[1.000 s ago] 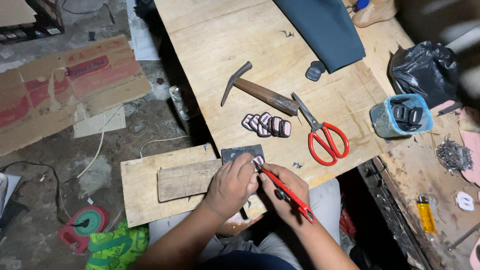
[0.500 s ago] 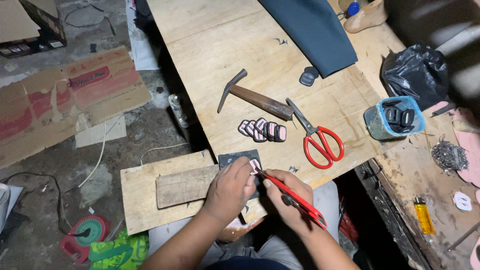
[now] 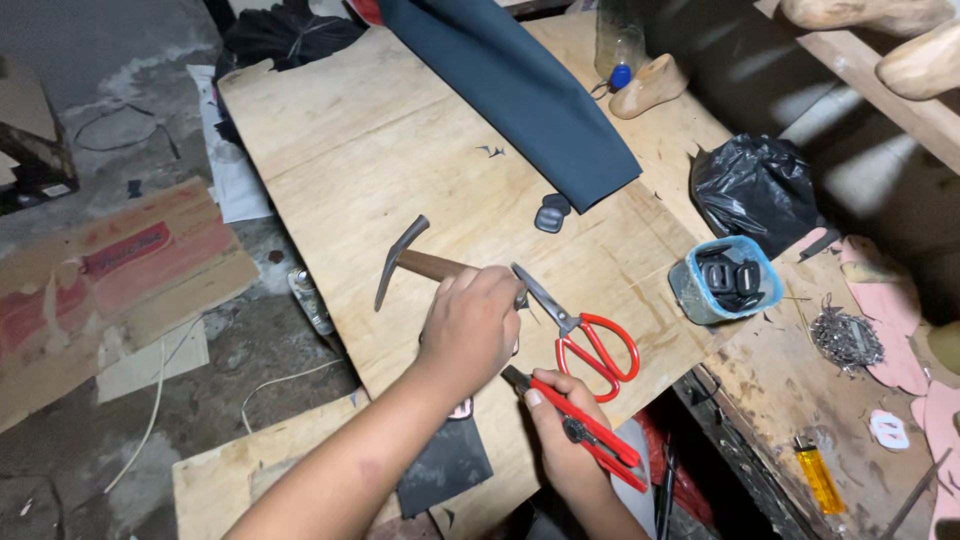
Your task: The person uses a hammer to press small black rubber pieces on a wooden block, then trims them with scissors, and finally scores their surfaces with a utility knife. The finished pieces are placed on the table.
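Observation:
My left hand (image 3: 470, 325) reaches forward with its fingers curled down over the end of the hammer's (image 3: 400, 262) wooden handle. It covers the spot beside the handle, and whatever is under the fingers is hidden. Nearer to me, my right hand (image 3: 560, 430) grips a red-handled pair of pliers (image 3: 590, 432) whose jaws point left toward my left wrist. Red-handled scissors (image 3: 598, 345) lie just right of my left hand. A dark flat piece of material (image 3: 445, 465) lies under my left forearm on a lower board.
On the plywood table (image 3: 340, 150) lie a dark teal cloth (image 3: 520, 90) and two small dark pieces (image 3: 550, 212). To the right are a blue tub of black parts (image 3: 722, 280), a black plastic bag (image 3: 755, 185), a nail pile (image 3: 845, 335) and a yellow lighter (image 3: 818, 475).
My left hand left the dark piece on the lower board and moved forward to the hammer handle. The right hand stayed low with the pliers. The view has shifted closer.

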Tool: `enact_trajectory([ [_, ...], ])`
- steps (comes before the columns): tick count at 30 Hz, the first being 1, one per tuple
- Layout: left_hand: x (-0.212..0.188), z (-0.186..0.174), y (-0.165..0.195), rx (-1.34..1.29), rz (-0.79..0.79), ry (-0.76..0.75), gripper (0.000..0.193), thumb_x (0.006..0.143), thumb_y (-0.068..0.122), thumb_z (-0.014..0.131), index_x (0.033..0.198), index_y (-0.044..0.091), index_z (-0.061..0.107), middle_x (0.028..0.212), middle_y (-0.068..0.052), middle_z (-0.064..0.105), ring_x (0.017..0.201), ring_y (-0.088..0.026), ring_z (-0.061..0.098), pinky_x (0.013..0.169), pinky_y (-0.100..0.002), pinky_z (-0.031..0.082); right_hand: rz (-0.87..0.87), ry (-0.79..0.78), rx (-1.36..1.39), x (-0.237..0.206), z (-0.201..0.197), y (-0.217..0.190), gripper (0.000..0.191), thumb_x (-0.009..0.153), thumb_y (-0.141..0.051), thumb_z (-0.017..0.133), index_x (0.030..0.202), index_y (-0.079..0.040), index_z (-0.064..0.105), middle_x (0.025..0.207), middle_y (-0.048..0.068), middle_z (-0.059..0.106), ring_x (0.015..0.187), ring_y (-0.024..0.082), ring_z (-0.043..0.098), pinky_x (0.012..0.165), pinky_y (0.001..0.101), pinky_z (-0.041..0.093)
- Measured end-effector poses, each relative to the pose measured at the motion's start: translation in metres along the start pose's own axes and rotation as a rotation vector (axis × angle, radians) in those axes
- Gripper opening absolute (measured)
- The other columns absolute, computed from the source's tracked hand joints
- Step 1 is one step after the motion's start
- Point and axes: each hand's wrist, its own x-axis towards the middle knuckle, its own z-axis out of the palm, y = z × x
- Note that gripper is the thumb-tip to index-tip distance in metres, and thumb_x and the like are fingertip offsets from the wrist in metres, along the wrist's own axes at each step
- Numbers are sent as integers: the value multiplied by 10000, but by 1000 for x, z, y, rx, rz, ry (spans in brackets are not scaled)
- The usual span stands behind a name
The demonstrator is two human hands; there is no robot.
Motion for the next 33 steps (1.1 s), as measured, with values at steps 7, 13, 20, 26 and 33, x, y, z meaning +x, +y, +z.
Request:
enact_trajectory([
  [7, 116, 97, -49, 158, -3, -135, 326, 836, 3, 583, 1130, 79, 701, 1107, -113, 672, 1036, -315, 619, 855, -469, 468, 328, -24, -138, 17, -6, -6, 301, 881, -163, 719, 1168, -72, 701, 1043, 47, 774, 998, 117, 698, 891, 276, 534],
  [13, 118, 112, -58, 69, -84, -85, 241, 832, 65, 670, 1070, 94, 703, 1021, -128, 687, 1026, -335, 641, 898, -465, 491, 232, -84, -90, 21, -11, -2, 316, 881, -153, 722, 1175, -46, 674, 1073, 84, 764, 1011, 136, 715, 899, 289, 550],
  [20, 16, 11, -46, -233, -324, 127, 215, 891, 89, 660, 1101, 49, 685, 862, -140, 700, 753, -268, 694, 683, -371, 542, 460, -408, 361, 5, 0, -2, 292, 955, -127, 573, 1192, 43, 598, 1076, 153, 766, 988, 209, 741, 928, 342, 588],
  [26, -96, -51, -12, -341, -475, 249, 138, 861, 19, 629, 994, 22, 662, 1060, -151, 697, 818, -214, 707, 702, -315, 571, 281, -549, 261, -17, 36, -7, 266, 1004, -136, 576, 1146, 72, 661, 1163, 152, 743, 1075, 182, 674, 945, 323, 549],
  [33, -145, -60, 15, -125, -185, 144, 165, 792, 3, 676, 954, 37, 672, 1154, -144, 688, 1081, -363, 650, 939, -416, 514, 175, -227, 275, -6, 38, -27, 304, 1019, -243, 534, 1204, -23, 632, 1034, 75, 692, 903, 154, 657, 788, 330, 569],
])
